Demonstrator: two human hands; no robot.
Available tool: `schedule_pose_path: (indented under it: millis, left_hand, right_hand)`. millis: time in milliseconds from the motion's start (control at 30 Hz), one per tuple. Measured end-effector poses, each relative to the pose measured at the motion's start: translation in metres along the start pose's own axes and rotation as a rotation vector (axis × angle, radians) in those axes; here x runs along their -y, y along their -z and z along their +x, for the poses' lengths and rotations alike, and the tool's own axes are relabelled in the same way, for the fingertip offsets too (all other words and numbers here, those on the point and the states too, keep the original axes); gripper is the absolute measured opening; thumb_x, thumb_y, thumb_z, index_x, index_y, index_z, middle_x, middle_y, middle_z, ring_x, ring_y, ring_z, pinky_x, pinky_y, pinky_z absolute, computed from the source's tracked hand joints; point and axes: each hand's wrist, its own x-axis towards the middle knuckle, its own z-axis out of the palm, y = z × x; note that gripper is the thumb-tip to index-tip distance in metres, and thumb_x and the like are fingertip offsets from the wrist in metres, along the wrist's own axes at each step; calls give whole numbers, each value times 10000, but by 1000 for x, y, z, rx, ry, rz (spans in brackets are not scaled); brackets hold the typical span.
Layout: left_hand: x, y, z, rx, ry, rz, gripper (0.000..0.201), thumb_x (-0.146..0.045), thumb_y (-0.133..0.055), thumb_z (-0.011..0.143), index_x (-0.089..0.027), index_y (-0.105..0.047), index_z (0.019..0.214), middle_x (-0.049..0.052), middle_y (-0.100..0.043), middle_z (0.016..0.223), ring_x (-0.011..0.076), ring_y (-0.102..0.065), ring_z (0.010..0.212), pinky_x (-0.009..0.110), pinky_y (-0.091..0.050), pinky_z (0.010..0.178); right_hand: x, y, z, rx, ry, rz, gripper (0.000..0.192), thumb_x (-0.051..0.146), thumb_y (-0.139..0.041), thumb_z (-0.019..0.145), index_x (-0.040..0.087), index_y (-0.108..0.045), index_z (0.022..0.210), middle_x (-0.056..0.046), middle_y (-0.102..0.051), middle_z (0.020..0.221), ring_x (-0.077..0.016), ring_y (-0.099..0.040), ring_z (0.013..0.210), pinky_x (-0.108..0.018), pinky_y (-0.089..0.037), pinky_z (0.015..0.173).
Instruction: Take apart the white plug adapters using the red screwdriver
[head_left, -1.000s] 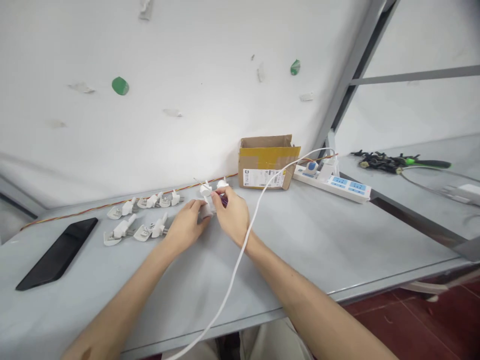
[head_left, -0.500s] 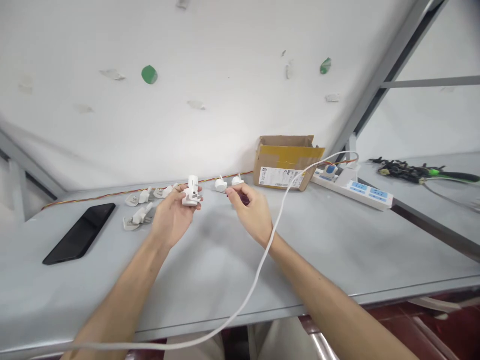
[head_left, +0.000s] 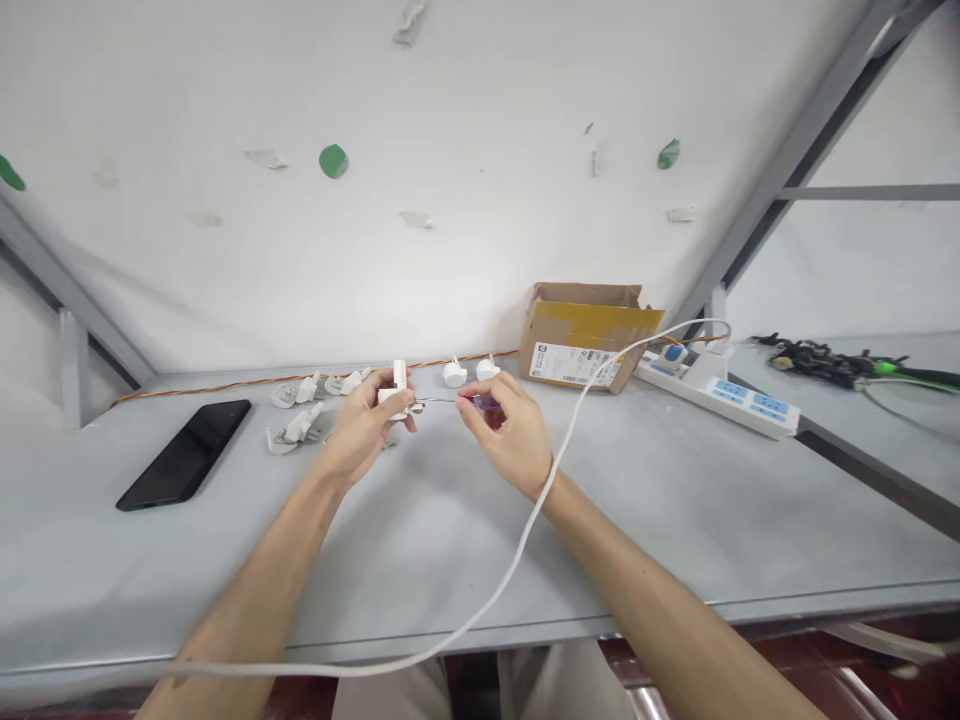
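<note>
Entry: white plug body under the screwdriver, mid-bench toward the back edge.

Largest first, I log the pale grey metal bench [head_left: 675,520], then the open brown cardboard box [head_left: 585,335] at its back edge, the white power strip with blue sockets [head_left: 731,392] toward the back right corner, the flat black phone [head_left: 184,454] near the left edge, and the long white cable [head_left: 540,500] trailing over the front edge. Loose white plug parts [head_left: 307,410] lie in a cluster by the back edge. My left hand [head_left: 360,440] is clasped round a small white plastic plug body [head_left: 396,392], lifted just above the bench; my right hand [head_left: 510,430] pinches a slim purple-handled screwdriver [head_left: 457,402], tip at the plug. I judge this the screw-driving step; next calls for seating the tip squarely and turning while the plug is gripped firm.
</note>
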Motion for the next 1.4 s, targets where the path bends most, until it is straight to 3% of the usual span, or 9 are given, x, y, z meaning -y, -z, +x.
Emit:
schedule_pose_path:
  millis: [233,667,967,1033,1167,1233,1300,1400]
  left_hand:
    - [-3,1,-4,72,110,106,365,-385,-690,731,-218,-511,1001,6,-527,819,160,-598,665,239,-440,396]
    - [0,1,-4,88,144,99,348,-374,-686,746,-216,-498,992,-4,-537,744,142,-564,616,272,-494,440]
    - [1,1,-3,73,167,93,359,-367,-707,727,-210,-518,988,-8,-517,741,133,-557,620,276,-505,468]
    - [1,2,-3,72,158,89,350,-365,-707,728,-212,-515,978,-6,-526,740,129,-549,609,276,-502,468]
    - [0,3,-2,63,128,86,346,-363,-703,730,-216,-509,976,-2,-545,754,128,-547,603,282,-506,468]
    - [1,3,-2,59,119,104,348,-364,-702,730,-216,-509,980,-1,-549,755,133,-556,609,291,-513,474]
    - [2,2,-2,58,121,131,355,-367,-700,729,-214,-511,987,-1,-553,747,138,-560,605,301,-519,475]
    - [5,-2,-3,36,125,142,352,-373,-697,728,-209,-514,980,-3,-552,739,134,-553,589,304,-519,468]
  right_hand:
    - [-7,2,1,61,34,60,99,252,-592,867,211,-655,930,-26,-537,881,-120,-539,709,-259,-463,648]
    - [-15,-2,2,86,72,71,65,153,-600,840,214,-621,849,-20,-517,903,-121,-534,738,-264,-472,662]
    - [-16,-2,0,99,78,37,48,193,-577,859,218,-615,871,-27,-521,931,-120,-544,719,-272,-471,650]
    - [-14,-2,-1,111,51,48,57,239,-587,857,220,-619,900,-31,-530,950,-119,-558,725,-268,-475,661]
    - [-11,0,1,47,-111,100,267,412,-566,864,209,-574,1036,-48,-592,985,-149,-595,795,-267,-463,662]
    - [-11,1,4,37,-226,87,317,486,-451,908,198,-577,949,-27,-617,835,-154,-589,732,-269,-432,634]
    - [-13,3,6,96,-298,39,415,519,-365,930,198,-556,747,7,-560,645,-143,-536,608,-267,-386,591]
    - [-14,4,8,152,-297,18,412,493,-417,916,202,-521,644,23,-518,590,-133,-481,569,-259,-346,569]
